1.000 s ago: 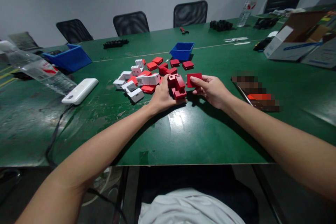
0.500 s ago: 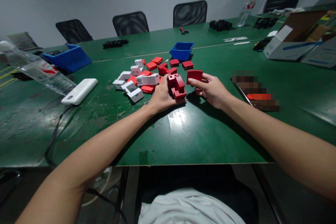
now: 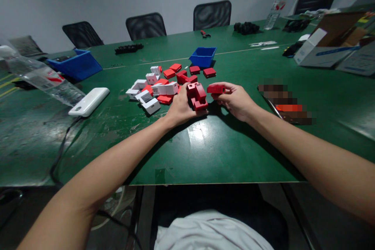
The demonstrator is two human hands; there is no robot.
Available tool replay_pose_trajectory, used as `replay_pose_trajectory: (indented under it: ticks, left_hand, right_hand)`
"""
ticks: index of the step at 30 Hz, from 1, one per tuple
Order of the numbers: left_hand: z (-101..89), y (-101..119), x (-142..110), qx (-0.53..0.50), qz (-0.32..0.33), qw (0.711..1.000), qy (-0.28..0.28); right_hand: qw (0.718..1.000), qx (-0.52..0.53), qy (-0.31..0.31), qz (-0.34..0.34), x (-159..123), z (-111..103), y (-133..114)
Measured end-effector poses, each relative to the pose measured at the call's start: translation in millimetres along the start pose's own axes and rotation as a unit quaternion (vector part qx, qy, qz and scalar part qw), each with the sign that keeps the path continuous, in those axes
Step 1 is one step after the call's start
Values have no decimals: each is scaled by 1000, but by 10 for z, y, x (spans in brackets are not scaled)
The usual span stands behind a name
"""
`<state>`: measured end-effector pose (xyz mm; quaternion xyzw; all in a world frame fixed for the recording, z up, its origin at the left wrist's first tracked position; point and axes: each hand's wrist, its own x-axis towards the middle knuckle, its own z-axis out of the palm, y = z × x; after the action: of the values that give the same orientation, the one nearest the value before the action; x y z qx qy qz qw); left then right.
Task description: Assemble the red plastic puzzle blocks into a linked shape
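My left hand [image 3: 179,108] is closed round a red bracket-shaped block [image 3: 199,97] with a small hole in its top, just above the table front. To its right, my right hand [image 3: 236,99] pinches a flat red block [image 3: 216,89] between thumb and fingers, its narrow edge facing me. The two red pieces are close but apart. Left of and behind my left hand lies a loose pile of white bracket-shaped pieces [image 3: 150,105] and red blocks [image 3: 165,99]. Two more red blocks [image 3: 209,72] lie behind my hands.
A small blue bin [image 3: 202,57] stands behind the pile, a larger blue bin [image 3: 76,65] at left. A white power bank [image 3: 89,102] with a cable and a tilted plastic bottle [image 3: 49,80] are left. A pixelated phone-like object [image 3: 285,105] and a cardboard box [image 3: 325,43] are right.
The flat red block in my right hand has turned from showing its broad face to showing its narrow edge. My left hand and its bracket-shaped block have hardly moved.
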<state>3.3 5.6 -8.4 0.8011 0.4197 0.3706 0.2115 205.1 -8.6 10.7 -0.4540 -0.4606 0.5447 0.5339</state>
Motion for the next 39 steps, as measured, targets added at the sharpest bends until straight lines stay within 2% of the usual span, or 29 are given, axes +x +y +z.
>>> replay_pose_trajectory:
  ticks: [8, 11, 16, 29, 39]
  left_hand:
    - [-8, 23, -5, 2, 3, 1000, 2]
    - [-9, 25, -4, 2, 4, 1000, 2]
    - [-15, 29, -5, -4, 4, 1000, 2]
    - [-7, 24, -3, -8, -1, 1000, -2]
    - [-8, 17, -2, -11, 5, 1000, 2]
  right_hand:
    - [997, 76, -22, 5, 22, -8, -38]
    - [997, 77, -20, 7, 13, -4, -27]
    - [996, 87, 17, 12, 5, -2, 1]
    - [997, 73, -12, 16, 20, -23, 15]
    - [992, 103, 29, 61, -22, 72, -113]
